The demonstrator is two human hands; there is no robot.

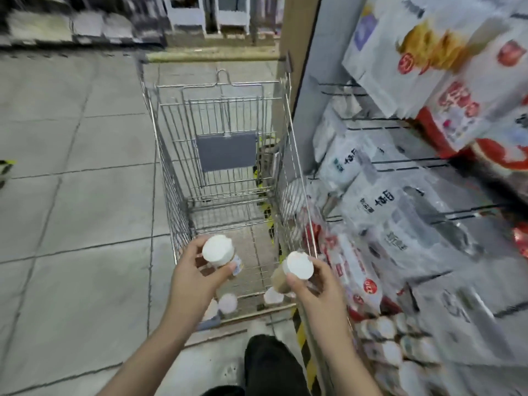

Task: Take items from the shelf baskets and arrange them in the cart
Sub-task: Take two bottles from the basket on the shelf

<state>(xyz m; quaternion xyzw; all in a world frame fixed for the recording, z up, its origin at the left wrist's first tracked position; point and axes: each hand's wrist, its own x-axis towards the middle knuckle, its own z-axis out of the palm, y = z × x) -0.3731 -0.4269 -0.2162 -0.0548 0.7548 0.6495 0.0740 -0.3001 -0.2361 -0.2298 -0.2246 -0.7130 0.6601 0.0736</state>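
Note:
A wire shopping cart (168,178) stands ahead of me beside the shelf. My left hand (194,278) grips a white-capped jar (218,250) over the cart's near end. My right hand (317,284) grips a second white-capped jar (298,265) with a tan body, over the cart's near right corner. Three similar white-capped jars (227,302) lie on the cart floor below my hands. A basket low on the shelf at the right holds several more white-capped jars (385,328).
Shelf racks on the right hold white and red bagged goods (400,212) close against the cart's right side. A grey flap (227,151) hangs at the cart's far end. Tiled floor (80,167) spreads to the left. Yellow-black tape (303,335) marks the floor near my dark trouser leg.

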